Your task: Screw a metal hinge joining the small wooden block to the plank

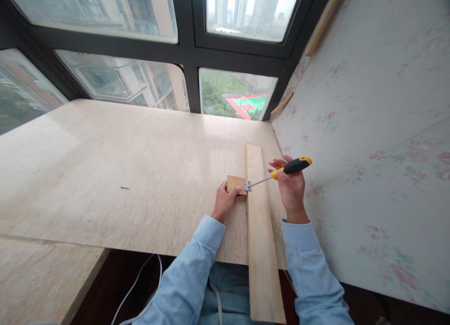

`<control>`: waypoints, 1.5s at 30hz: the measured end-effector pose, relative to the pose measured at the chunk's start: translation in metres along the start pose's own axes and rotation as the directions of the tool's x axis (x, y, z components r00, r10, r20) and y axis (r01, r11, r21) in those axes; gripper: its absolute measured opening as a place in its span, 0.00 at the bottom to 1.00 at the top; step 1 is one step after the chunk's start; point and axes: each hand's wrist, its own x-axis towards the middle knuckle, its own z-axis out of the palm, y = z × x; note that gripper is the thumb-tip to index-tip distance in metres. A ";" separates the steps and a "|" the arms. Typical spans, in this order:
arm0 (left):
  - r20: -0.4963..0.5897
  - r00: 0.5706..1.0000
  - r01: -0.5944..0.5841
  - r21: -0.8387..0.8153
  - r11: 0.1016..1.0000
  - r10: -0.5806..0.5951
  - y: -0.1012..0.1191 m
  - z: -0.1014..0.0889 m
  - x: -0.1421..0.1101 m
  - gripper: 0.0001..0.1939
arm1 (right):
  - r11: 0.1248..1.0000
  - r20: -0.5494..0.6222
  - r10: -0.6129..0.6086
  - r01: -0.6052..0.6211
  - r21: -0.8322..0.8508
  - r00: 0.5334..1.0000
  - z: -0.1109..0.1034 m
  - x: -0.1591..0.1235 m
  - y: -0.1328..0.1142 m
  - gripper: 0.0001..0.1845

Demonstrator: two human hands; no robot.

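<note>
My right hand [291, 188] is closed round the yellow and black handle of a screwdriver [288, 168]. Its metal shaft slants down to the left, with the tip on a small metal hinge [247, 185]. The hinge joins a small square wooden block [235, 183] to a long wooden plank [258, 222]. My left hand [226, 201] grips the near side of the block and presses it against the plank's left edge. The plank lies lengthwise on the beige marble tabletop [140, 175] and overhangs its near edge.
A single dark screw [124, 188] lies on the tabletop to the left. A floral-papered wall [369, 151] rises right beside the plank. Dark-framed windows [190, 58] stand behind the table. White cables [137, 287] hang below the table's near edge.
</note>
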 end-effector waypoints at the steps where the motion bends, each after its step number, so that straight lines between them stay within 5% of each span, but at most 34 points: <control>1: -0.001 1.000 0.001 0.001 1.000 -0.001 0.000 0.000 0.000 0.17 | 0.999 -0.042 -0.010 0.008 -0.035 0.999 -0.001 0.001 0.001 0.28; 7: -0.010 1.000 0.006 0.007 1.000 -0.006 0.000 0.000 0.000 0.15 | 0.992 -0.180 0.029 -0.051 -0.118 0.983 -0.005 0.004 0.003 0.32; 14: -0.001 1.000 0.003 0.009 1.000 -0.003 0.002 0.000 -0.001 0.16 | 0.990 0.060 0.126 -0.130 0.063 0.990 -0.004 0.000 -0.007 0.34; 19: -0.006 1.000 0.009 0.004 1.000 -0.009 0.003 0.000 -0.002 0.16 | 0.988 -0.123 0.082 -0.096 -0.119 0.989 -0.013 0.006 0.004 0.28; 27: -0.011 1.000 0.018 0.004 1.000 -0.018 0.005 0.000 -0.001 0.17 | 0.955 -0.116 0.179 -0.201 -0.219 0.977 -0.028 0.009 0.005 0.33; 31: -0.008 1.000 0.005 0.015 1.000 -0.004 0.005 -0.001 -0.001 0.17 | 0.958 -0.023 0.196 -0.197 -0.208 0.980 -0.028 0.007 0.001 0.25; 40: -0.012 1.000 -0.007 0.039 0.999 0.008 0.003 -0.001 0.000 0.18 | 0.996 0.163 0.090 -0.087 -0.024 0.983 -0.014 -0.002 -0.002 0.31; 45: -0.012 1.000 -0.005 0.033 0.999 0.006 0.003 -0.001 0.000 0.17 | 0.996 0.123 0.043 -0.033 -0.085 0.991 -0.012 -0.001 0.002 0.28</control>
